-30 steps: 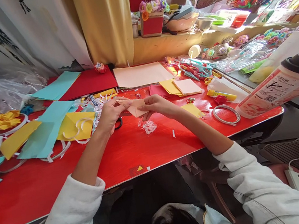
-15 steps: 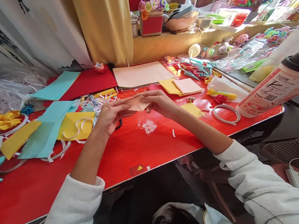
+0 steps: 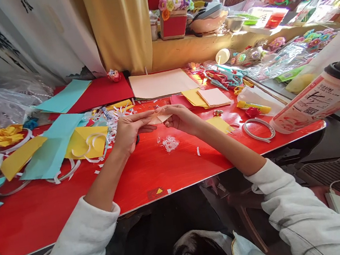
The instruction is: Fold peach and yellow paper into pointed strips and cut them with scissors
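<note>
A small folded piece of pale peach paper [image 3: 158, 117] is held up between both hands over the red table [image 3: 169, 165]. My left hand [image 3: 130, 129] pinches its left side, with thumb on top and fingers beneath. At its right side my right hand [image 3: 181, 118] grips it with bent fingers, which cover part of the fold. Black scissor handles [image 3: 137, 139] show partly beside my left hand. A whitish dried patch [image 3: 170, 143] marks the tabletop below the paper.
Blue sheets [image 3: 54, 146], yellow paper [image 3: 88, 142] and white strips lie left. Behind are a peach stack [image 3: 160, 84] and red sheets [image 3: 104, 92]. To the right are small paper squares [image 3: 214, 97], a glue stick [image 3: 254, 107], a white ring [image 3: 259, 130] and a large cup [image 3: 320, 95].
My fingers have shifted slightly on the peach paper, and less of it shows between them. Both hands still hold it. The view has moved slightly.
</note>
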`<action>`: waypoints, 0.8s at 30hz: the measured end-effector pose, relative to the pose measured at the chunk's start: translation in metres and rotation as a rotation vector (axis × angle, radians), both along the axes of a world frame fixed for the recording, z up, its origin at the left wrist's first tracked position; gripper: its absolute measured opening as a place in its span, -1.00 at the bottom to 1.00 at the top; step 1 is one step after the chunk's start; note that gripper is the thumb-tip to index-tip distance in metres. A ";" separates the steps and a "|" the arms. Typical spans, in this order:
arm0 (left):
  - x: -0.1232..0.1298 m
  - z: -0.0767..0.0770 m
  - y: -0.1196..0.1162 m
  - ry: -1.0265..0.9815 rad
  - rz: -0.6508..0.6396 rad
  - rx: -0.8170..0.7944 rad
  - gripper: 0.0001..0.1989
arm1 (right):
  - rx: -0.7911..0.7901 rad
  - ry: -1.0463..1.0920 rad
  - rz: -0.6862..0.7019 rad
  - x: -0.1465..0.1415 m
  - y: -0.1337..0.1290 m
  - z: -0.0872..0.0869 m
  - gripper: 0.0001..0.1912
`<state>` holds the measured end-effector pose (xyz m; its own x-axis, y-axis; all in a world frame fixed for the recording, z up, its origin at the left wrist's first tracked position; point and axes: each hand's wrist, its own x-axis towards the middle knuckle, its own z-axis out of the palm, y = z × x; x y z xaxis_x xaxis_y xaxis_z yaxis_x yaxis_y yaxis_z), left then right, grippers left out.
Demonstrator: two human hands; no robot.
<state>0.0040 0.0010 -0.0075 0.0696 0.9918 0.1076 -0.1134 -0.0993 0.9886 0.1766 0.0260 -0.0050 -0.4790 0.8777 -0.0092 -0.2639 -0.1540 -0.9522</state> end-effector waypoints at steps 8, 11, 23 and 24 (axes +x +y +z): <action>0.001 -0.007 0.002 0.066 0.035 0.073 -0.74 | 0.161 -0.138 -0.072 -0.002 -0.005 0.001 -0.76; 0.000 -0.007 0.003 0.065 0.036 0.106 -0.75 | 0.214 -0.198 -0.098 -0.003 -0.005 0.001 -0.74; -0.001 -0.001 0.003 0.116 -0.096 -0.014 -0.67 | 0.441 -0.368 -0.084 0.000 -0.002 -0.004 -0.71; -0.002 -0.002 0.004 0.124 -0.106 -0.026 -0.67 | 0.448 -0.375 -0.080 0.000 -0.002 -0.004 -0.71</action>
